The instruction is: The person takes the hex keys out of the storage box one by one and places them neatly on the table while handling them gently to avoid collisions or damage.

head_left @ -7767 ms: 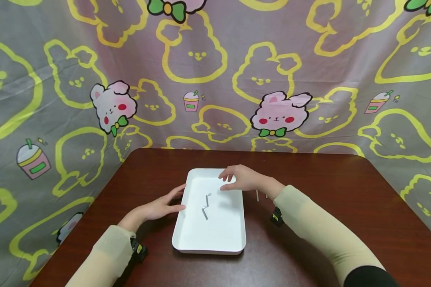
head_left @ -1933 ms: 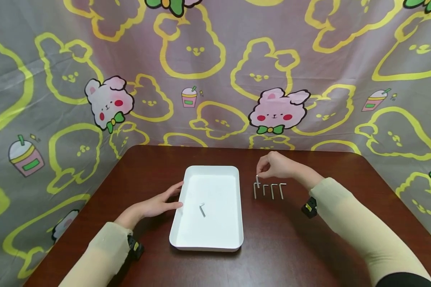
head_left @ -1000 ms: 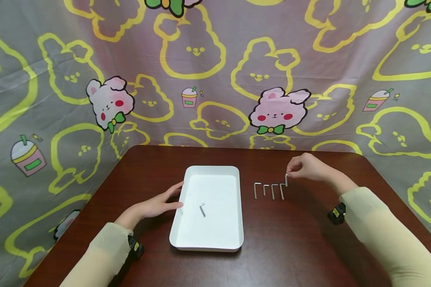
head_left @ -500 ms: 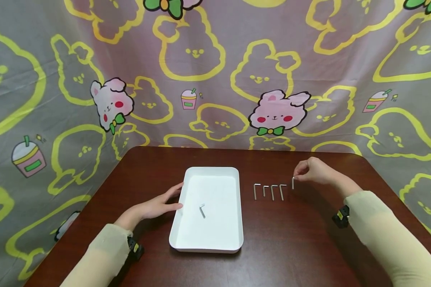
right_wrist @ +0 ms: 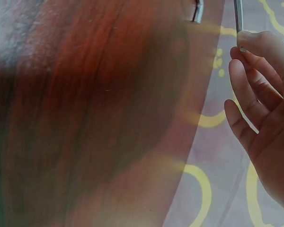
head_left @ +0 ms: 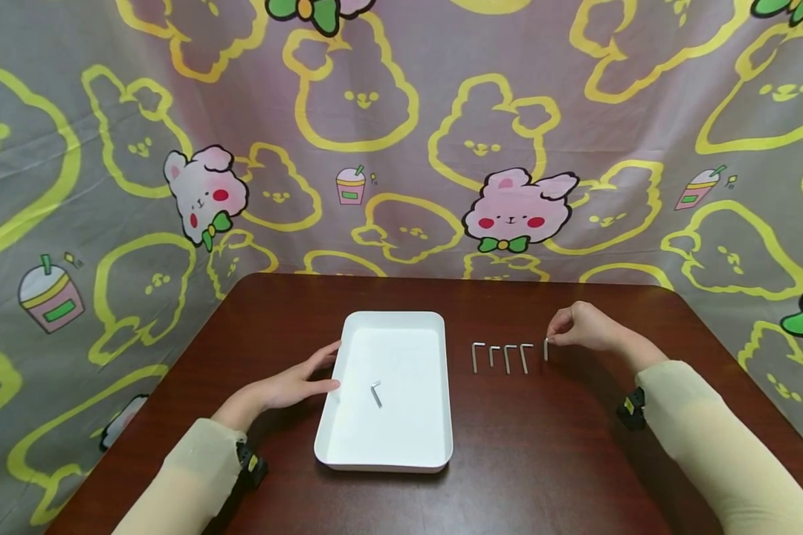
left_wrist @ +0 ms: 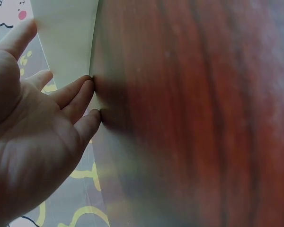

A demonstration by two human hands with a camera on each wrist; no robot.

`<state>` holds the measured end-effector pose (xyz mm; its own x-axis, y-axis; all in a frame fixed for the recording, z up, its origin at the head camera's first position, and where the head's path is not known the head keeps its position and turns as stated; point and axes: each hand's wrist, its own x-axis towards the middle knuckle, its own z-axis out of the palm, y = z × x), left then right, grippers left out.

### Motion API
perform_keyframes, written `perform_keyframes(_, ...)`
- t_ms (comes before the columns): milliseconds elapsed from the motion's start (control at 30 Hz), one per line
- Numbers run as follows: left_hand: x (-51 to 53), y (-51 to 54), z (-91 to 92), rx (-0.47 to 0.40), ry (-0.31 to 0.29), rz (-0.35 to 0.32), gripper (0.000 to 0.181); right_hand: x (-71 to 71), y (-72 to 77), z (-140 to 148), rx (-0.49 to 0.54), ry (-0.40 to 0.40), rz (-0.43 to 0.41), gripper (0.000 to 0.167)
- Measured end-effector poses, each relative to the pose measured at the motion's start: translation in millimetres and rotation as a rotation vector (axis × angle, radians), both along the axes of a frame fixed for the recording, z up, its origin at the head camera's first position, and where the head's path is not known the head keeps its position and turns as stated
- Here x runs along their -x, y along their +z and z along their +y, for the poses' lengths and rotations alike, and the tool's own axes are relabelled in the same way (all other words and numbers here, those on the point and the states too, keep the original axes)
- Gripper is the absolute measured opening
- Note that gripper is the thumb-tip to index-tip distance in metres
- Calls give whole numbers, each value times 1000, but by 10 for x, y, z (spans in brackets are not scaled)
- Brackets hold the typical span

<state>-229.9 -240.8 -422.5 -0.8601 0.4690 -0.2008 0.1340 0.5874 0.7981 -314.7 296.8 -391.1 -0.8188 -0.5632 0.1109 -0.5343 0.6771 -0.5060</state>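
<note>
My right hand (head_left: 589, 327) pinches a silver hex key (head_left: 546, 351) between thumb and fingers, just right of a row of several hex keys (head_left: 507, 360) on the table. In the right wrist view the pinched hex key (right_wrist: 239, 21) points away from the fingertips, and the other fingers are loosely bent. One more hex key (head_left: 376, 395) lies in the white tray (head_left: 415, 438). At the tray's left side is my left hand (head_left: 284, 385), thumb on the rim and fingers extended along the wall. The left wrist view shows the spread fingers (left_wrist: 78, 97) against the tray.
The dark wooden table (head_left: 542, 461) carries the tray near its middle and the row of keys to the right. Behind and beside it hangs a cartoon-printed cloth (head_left: 401, 148).
Earlier my right hand was over the tray, where more hex keys lay. It then carried one rightward past the row and has just lowered it. My left hand stays at the tray.
</note>
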Motion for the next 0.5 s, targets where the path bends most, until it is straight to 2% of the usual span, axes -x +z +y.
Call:
perform_keyframes(300, -1, 3, 3, -4, -4, 3, 80, 57, -148, 38, -5, -11, -52, 9)
perform_keyframes(500, -13, 4, 7, -4, 1, -4, 80, 77, -242, 49, -6, 0, -41, 10)
